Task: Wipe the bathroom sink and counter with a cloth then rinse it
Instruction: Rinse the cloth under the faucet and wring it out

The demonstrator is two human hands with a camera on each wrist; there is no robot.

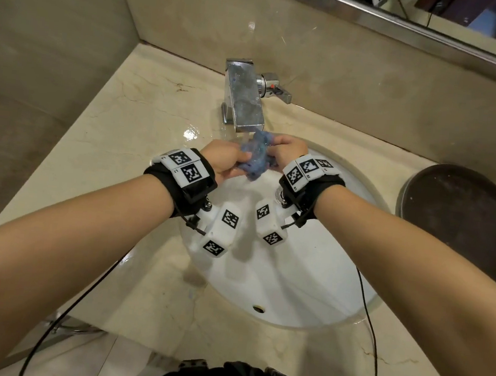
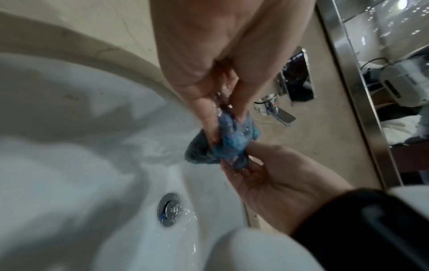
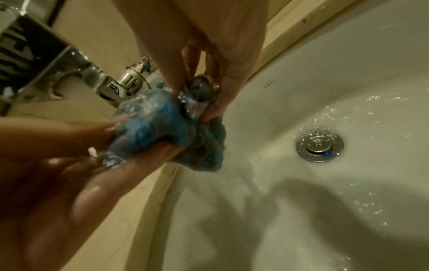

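A wet blue cloth [image 1: 255, 156] is bunched up under the spout of the chrome faucet [image 1: 243, 96], over the back of the white sink [image 1: 292, 277]. My left hand [image 1: 238, 160] grips its left side and my right hand [image 1: 276, 151] grips its right side. In the left wrist view my left hand [image 2: 212, 135] pinches the cloth [image 2: 230, 143] from above while my right hand [image 2: 239, 165] holds it from below. In the right wrist view water runs over the cloth [image 3: 160, 122], which both the right hand [image 3: 204, 111] and the left hand [image 3: 148, 152] hold.
The beige marble counter [image 1: 145, 111] surrounds the sink and has a wet patch left of the faucet. A dark round tray [image 1: 464, 221] sits at the right. The faucet handle [image 1: 275, 90] points right. The drain [image 3: 319, 144] lies below the cloth. Walls stand at the left and back.
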